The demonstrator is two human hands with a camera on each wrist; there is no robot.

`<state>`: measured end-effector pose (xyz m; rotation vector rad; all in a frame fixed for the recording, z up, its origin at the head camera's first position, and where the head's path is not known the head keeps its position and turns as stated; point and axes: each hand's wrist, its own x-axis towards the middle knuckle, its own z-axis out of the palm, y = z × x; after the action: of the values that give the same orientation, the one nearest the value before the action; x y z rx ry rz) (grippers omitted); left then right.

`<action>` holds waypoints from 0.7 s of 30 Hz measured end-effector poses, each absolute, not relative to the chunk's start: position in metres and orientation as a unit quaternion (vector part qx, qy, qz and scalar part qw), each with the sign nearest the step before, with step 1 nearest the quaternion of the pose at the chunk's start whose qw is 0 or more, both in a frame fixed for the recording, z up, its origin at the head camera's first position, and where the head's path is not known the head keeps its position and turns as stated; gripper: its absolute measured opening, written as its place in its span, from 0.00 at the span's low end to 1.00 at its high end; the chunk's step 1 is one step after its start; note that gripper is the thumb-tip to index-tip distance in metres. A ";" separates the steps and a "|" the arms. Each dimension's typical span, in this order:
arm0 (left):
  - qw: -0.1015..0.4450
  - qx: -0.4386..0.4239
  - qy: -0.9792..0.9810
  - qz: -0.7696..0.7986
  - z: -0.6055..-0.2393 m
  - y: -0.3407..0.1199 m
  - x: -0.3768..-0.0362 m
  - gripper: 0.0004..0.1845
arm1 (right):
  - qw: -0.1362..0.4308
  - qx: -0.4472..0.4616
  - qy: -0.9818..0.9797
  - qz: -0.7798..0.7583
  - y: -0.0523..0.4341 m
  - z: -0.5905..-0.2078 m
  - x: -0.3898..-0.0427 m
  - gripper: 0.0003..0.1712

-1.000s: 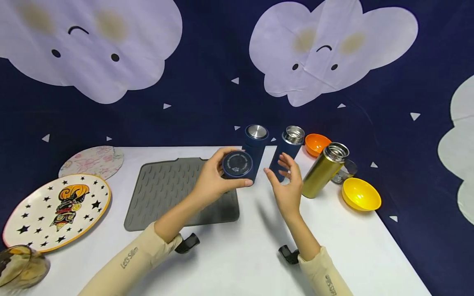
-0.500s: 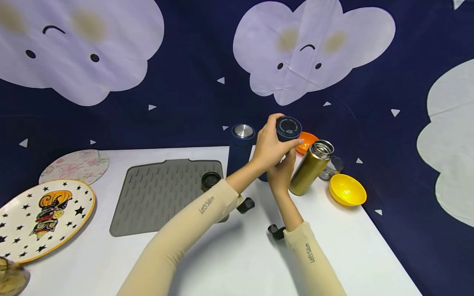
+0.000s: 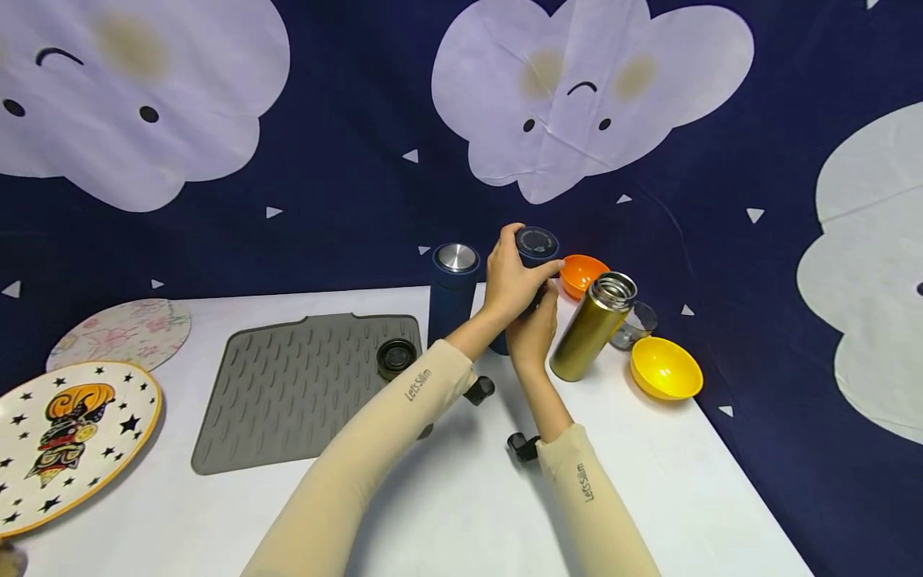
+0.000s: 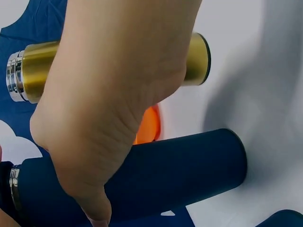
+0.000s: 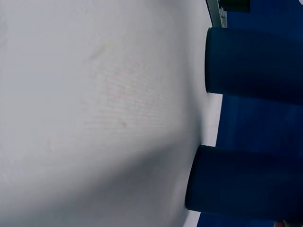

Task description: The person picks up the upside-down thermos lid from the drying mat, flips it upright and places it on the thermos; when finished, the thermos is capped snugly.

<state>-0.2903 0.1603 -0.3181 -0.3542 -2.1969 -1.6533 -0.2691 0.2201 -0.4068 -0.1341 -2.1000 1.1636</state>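
Navy round lid, gripped by left hand; matte-navy cylindrical flask beneath, gripped by right hand. Step: apparently seating lid; turning it would call for steadying flask.

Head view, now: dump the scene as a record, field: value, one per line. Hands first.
left hand: grips dark blue round cap
right hand: grips dark blue cylindrical bottle, below that cap
neck: silver band visible between cap and body, left wrist view
other blue bottle: dark blue cylinder with silver-topped lid, standing left of the held one
uncapped: shiny gold cylindrical bottle, standing, mouth uncovered
loose cap: round black cap on grey ridged mat
bowls: orange round bowl behind the gold bottle; yellow round bowl right of it
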 end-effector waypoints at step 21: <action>0.205 -0.205 -0.745 -0.600 -0.349 0.151 -0.298 0.45 | 0.357 -0.009 -0.810 0.465 0.233 -0.405 -0.270 0.36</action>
<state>-0.2982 0.1512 -0.3492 -0.5729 -2.0783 -1.6732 -0.2700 0.2328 -0.4050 -0.0220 -2.0919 1.2015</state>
